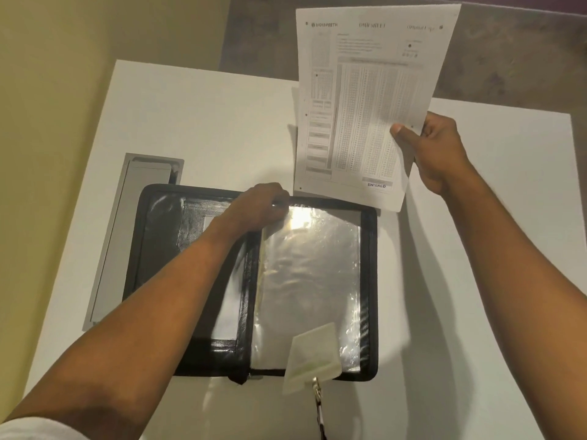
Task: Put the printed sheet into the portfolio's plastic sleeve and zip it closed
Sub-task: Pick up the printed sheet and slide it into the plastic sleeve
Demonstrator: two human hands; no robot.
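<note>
Portfolio lies open flat on white desk. Left hand at its far edge, fingers pinched on top of plastic sleeve. Right hand holds printed sheet upright beyond portfolio's far right corner, thumb and fingers clamped on sheet's right edge

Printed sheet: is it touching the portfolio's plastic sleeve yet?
Apart. The head view shows the printed sheet held up by the right hand, beyond the portfolio; its lower edge stops short of the plastic sleeve.
</note>
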